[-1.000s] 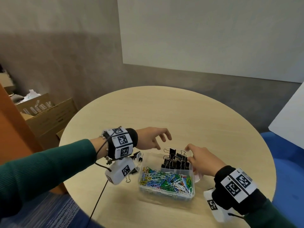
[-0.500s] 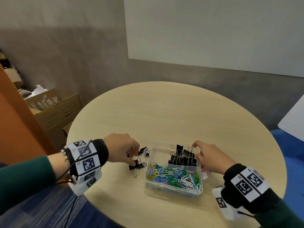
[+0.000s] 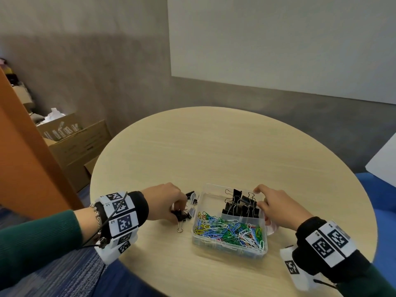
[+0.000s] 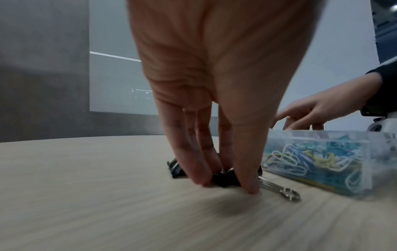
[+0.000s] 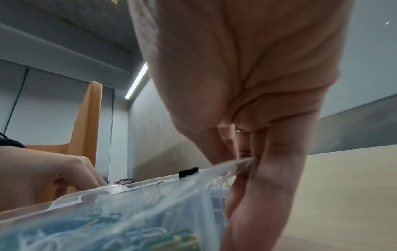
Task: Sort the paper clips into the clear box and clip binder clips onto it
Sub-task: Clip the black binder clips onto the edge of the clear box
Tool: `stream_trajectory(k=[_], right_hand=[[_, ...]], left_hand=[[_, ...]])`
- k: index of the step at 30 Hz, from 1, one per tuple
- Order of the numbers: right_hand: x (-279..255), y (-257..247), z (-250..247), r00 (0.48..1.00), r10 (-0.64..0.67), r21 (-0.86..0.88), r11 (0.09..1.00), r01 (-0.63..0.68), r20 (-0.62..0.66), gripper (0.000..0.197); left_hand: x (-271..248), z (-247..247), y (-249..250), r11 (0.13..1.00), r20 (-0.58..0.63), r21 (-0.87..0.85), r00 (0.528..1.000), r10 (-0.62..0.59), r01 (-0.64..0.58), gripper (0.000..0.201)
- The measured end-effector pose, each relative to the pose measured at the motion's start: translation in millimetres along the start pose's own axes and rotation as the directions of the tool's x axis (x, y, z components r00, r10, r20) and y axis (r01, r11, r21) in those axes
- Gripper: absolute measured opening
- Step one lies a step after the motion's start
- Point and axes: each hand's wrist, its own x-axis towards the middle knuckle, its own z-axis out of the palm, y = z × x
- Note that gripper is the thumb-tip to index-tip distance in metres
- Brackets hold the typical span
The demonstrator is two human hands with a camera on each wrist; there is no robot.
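A clear box (image 3: 229, 246) sits on the round table, its near part full of coloured paper clips (image 3: 227, 229); several black binder clips (image 3: 240, 205) stand clipped on its inner divider. Left of the box lies a small heap of loose binder clips (image 3: 190, 200). My left hand (image 3: 165, 203) reaches down on that heap and pinches one black binder clip (image 4: 223, 177) between thumb and fingers, its wire handle (image 4: 279, 191) lying flat on the wood. My right hand (image 3: 278, 207) grips the box's right rim (image 5: 227, 167), thumb inside and fingers outside.
The round wooden table (image 3: 214, 151) stretches bare beyond the box. An orange panel (image 3: 27, 163) and cardboard boxes (image 3: 75, 144) stand to the left off the table. Blue seating (image 3: 383, 189) lies at the right.
My left hand came down from above the box's left rim to the loose heap and closed on a binder clip. The right hand stays on the box's right rim.
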Motion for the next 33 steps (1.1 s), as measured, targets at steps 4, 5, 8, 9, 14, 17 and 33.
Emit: stream_trajectory(k=[4,5,8,9,14,17,33], right_hand=[[1,0,0,1.0,-0.003,-0.018,1.0,0.003,-0.005,0.031],[1,1,0,1.0,-0.003,-0.017,1.0,0.003,-0.005,0.031],[0,0,0,1.0,-0.004,-0.009,1.0,0.004,-0.001,0.031],[0,0,0,1.0,-0.004,-0.01,1.0,0.004,0.001,0.031],[1,0,0,1.0,-0.006,-0.015,1.0,0.006,0.002,0.031],[1,0,0,1.0,-0.007,-0.007,1.0,0.007,-0.001,0.03],[0,0,1,1.0,-0.005,0.003,1.0,0.005,-0.01,0.031]], left_hand=[[-4,2,0,1.0,-0.018,0.023,1.0,-0.009,0.01,0.027],[-5,3,0,0.999,-0.015,0.033,1.0,-0.008,0.009,0.029],[-8,6,0,1.0,0.003,0.021,1.0,-0.005,0.004,0.031],[-9,7,0,1.0,0.002,0.002,1.0,-0.002,0.002,0.03],[-10,10,-2,0.999,-0.03,-0.043,1.0,0.009,-0.01,0.026],[-11,10,-4,0.998,-0.058,-0.058,0.998,0.013,-0.017,0.024],[26,-53,30,0.984,-0.341,-0.06,0.93,0.138,-0.168,0.021]])
